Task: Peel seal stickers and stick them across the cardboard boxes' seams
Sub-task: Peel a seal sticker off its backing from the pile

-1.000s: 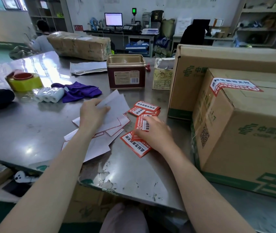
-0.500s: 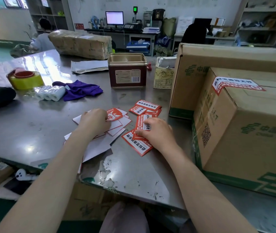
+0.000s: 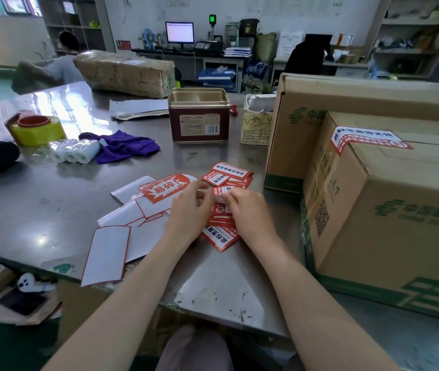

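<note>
Red-and-white seal stickers (image 3: 219,238) lie in a loose pile on the steel table (image 3: 39,204), with more (image 3: 229,174) just behind. My left hand (image 3: 190,210) and my right hand (image 3: 250,210) meet over the pile, both pinching one seal sticker sheet (image 3: 222,207) between thumb and fingers. A large cardboard box (image 3: 389,223) stands at the right with one seal sticker (image 3: 365,139) stuck over its top corner seam. A second, bigger box (image 3: 346,103) stands behind it.
White backing sheets (image 3: 106,254) and a red fragile label (image 3: 164,190) lie left of my hands. Farther back are a tin (image 3: 199,116), a purple cloth (image 3: 124,145), white rolls (image 3: 76,151), a yellow tape roll (image 3: 36,129) and a wrapped parcel (image 3: 124,72). A person sits at far left.
My left hand let go of the white backing sheets and moved right to join my right hand on a sticker sheet. The red fragile label is now uncovered.
</note>
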